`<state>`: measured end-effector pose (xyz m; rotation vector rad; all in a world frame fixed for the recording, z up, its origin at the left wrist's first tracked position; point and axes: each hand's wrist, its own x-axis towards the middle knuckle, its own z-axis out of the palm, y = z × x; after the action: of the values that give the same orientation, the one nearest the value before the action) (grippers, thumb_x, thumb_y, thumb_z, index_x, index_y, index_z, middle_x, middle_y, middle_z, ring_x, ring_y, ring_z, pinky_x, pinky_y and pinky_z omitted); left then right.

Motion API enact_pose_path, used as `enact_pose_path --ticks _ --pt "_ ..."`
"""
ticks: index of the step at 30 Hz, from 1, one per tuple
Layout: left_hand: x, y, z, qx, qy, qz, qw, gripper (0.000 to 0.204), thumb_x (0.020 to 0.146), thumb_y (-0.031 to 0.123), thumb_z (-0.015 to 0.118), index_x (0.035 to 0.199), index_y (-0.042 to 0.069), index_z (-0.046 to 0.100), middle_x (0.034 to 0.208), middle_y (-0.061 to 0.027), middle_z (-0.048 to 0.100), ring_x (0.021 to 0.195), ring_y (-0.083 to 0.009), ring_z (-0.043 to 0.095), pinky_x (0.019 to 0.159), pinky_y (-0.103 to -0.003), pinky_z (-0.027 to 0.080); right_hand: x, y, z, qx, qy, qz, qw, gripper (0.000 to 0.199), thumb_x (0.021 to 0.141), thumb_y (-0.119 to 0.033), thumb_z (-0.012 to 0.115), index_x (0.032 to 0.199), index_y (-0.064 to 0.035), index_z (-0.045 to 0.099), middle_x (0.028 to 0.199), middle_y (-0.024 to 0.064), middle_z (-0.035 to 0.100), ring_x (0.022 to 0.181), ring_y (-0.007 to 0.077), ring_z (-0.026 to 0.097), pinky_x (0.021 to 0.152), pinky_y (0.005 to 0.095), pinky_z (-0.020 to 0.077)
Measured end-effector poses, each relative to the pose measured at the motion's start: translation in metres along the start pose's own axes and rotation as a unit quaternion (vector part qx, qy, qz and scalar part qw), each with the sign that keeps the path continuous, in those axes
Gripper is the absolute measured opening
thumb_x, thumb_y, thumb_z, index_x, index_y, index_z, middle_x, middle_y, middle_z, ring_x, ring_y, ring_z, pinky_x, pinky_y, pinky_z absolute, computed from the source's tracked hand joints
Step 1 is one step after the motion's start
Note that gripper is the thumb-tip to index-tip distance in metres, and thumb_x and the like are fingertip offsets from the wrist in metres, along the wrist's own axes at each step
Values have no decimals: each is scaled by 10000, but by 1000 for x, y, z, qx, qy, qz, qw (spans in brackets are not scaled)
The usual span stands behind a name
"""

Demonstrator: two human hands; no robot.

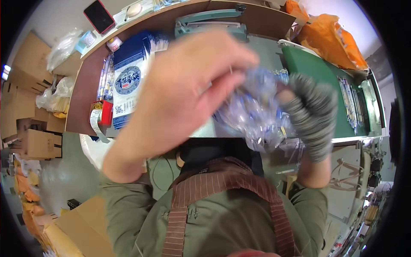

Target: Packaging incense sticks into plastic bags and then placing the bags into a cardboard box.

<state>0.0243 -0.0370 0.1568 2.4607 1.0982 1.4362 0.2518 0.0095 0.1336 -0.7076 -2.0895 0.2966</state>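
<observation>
A clear plastic bag (257,109), crumpled and filled with blue-and-white slim wrapped pieces, hangs over the table's front edge between my hands. My bare left hand (199,73) is closed in a pinch on the bag's upper left part; motion blurs it. On the other side my right hand (310,109), in a grey striped knit glove, has its fingers curled round the bag's right edge. Left of my left forearm lies a stack of blue-and-white printed packets (128,79). My left arm hides part of the stack and the table.
A teal bag sealer (209,26) stands at the back. To the right, a row of slim wrapped sticks (352,105) lies on a green board (317,85), with an orange bag (329,38) behind. A red box (101,113) sits front left. Cardboard boxes (43,143) stand left.
</observation>
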Motion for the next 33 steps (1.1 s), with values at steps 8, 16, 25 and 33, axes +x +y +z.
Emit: enact_pose_path --ticks 8,16,25,33 --pt "79 -82 -77 183 -249 -126 943 191 803 61 619 968 -22 671 884 -174 686 814 -271 648 724 -354 501 146 19 24 -9 -301 239 923 163 861 -158 642 917 -10 603 743 30 592 630 99 601 534 236 482" --pt "43 -45 -67 100 -87 -260 957 468 785 249 756 1137 -13 594 1028 -135 659 926 -170 637 795 -284 484 146 37 78 73 38 -62 995 147 816 -70 620 703 22 612 580 152 572 505 143 472 510 333 404" --pt "-21 -113 -28 490 126 207 837 255 713 120 623 966 101 644 927 -44 616 905 -215 591 767 -355 485 88 65 67 -98 -62 -36 993 285 891 -32 535 1169 -81 574 1132 46 622 1023 236 602 796 301 512" --pt "-162 -102 30 320 -171 -193 912 298 754 141 651 1032 41 611 1029 -103 597 927 -282 590 777 -373 493 -136 203 69 -407 -139 340 836 825 869 -529 546 1408 48 304 1420 287 357 1326 398 355 1084 415 331"
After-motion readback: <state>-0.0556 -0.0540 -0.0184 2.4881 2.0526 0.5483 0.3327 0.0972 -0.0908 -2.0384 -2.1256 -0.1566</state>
